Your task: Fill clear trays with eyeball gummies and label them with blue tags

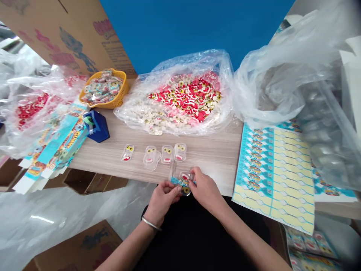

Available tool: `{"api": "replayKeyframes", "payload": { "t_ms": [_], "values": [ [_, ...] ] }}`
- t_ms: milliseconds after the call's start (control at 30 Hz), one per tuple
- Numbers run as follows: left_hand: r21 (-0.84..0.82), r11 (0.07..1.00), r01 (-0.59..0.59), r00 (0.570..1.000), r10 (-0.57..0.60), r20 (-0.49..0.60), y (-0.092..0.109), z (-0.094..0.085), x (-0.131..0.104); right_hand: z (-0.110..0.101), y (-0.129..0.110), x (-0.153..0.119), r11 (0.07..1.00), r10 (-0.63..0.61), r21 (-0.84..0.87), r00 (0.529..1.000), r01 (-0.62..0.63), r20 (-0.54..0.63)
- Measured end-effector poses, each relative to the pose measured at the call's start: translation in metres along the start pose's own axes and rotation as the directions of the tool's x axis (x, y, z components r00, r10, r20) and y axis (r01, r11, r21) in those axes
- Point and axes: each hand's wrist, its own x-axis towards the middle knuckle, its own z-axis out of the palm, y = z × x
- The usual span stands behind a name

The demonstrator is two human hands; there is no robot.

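Observation:
At the table's front edge, my left hand (163,198) and my right hand (205,188) hold a small clear plastic pack (185,190) between them. A blue printed label strip lies across the pack, and yellow eye pieces and a red-and-white piece show inside. The fingers of both hands are closed on it from either side. Just beyond my hands, several clear packs with eye and mouth pieces lie on the table, among them one pack (167,154) and, farther left, another pack (128,153).
Behind lies a plastic bag of red-and-white pieces (191,94). A yellow basket (120,98) of filled packs and a blue tape dispenser (96,127) stand left, near printed cardboard (60,137). Label sheets (290,177) and clear plastic bags (270,86) are right. Open cartons (84,180) sit below.

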Motion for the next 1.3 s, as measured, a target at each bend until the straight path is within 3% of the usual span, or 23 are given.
{"api": "replayKeyframes", "payload": {
  "t_ms": [167, 300, 433, 633, 900, 1033, 1167, 1300],
  "values": [
    [-0.053, 0.996, -0.072, 0.997, 0.07, -0.036, -0.007, 0.007, 0.001, 0.0, 0.0, -0.002, 1.0, -0.022, 0.011, 1.0, 0.022, 0.023],
    [-0.049, 0.994, -0.096, 0.995, 0.097, 0.012, -0.005, 0.008, -0.003, -0.002, 0.003, -0.002, 0.996, -0.038, 0.082, 0.998, 0.034, 0.047],
    [-0.205, 0.977, -0.059, 0.995, 0.074, 0.065, 0.001, 0.011, -0.009, -0.005, 0.009, 0.0, 0.968, -0.075, 0.245, 0.996, 0.063, 0.042],
    [-0.408, 0.913, -0.002, 0.985, 0.072, 0.156, 0.01, 0.009, -0.011, -0.016, 0.004, -0.005, 0.834, -0.11, 0.546, 0.994, 0.082, 0.019],
    [-0.45, 0.87, -0.201, 0.969, 0.244, 0.038, 0.039, 0.023, -0.007, -0.04, -0.001, -0.016, 0.717, 0.058, 0.697, 0.997, -0.013, -0.042],
    [-0.458, 0.859, -0.228, 0.961, 0.274, 0.036, 0.048, 0.027, -0.004, -0.047, 0.005, -0.017, 0.69, 0.042, 0.719, 0.988, 0.078, -0.147],
    [-0.487, 0.855, -0.18, 0.962, 0.255, 0.093, 0.055, 0.032, -0.011, -0.049, 0.011, -0.018, 0.654, -0.016, 0.742, 0.983, 0.147, -0.181],
    [-0.525, 0.851, -0.028, 0.953, 0.182, 0.244, 0.061, 0.04, -0.023, -0.046, 0.011, -0.02, 0.552, -0.073, 0.812, 0.982, 0.187, -0.177]
  ]
}}
